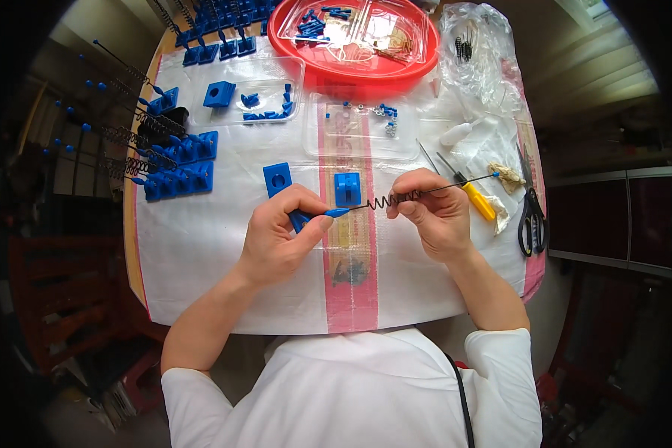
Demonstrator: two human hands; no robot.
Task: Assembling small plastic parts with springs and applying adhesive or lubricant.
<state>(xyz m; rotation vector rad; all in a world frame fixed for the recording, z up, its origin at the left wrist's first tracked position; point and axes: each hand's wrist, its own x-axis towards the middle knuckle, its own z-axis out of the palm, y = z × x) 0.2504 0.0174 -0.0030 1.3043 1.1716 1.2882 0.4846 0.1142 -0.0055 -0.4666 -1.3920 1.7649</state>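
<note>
My left hand (276,237) is closed, pinching a blue plastic piece (336,213) with a tapered end between thumb and fingers. A thin dark rod runs from that tip into a black coil spring (379,202), which the fingers of my right hand (439,222) grip. Beyond the right hand the rod continues to a small blue bead (495,175) at its end. Just above the left hand lies a blue block with a round hole (277,179). Another blue block (347,190) sits between the hands on the pink stripe of the cloth. My left fingers partly hide the tapered piece.
Blue stands with springs (179,172) line the left side. Two clear trays (295,89) hold small blue parts and beads behind the hands; a red basin (351,78) stands farther back. A yellow-handled screwdriver (478,201), black scissors (531,224) and a plastic bag (493,67) lie at right.
</note>
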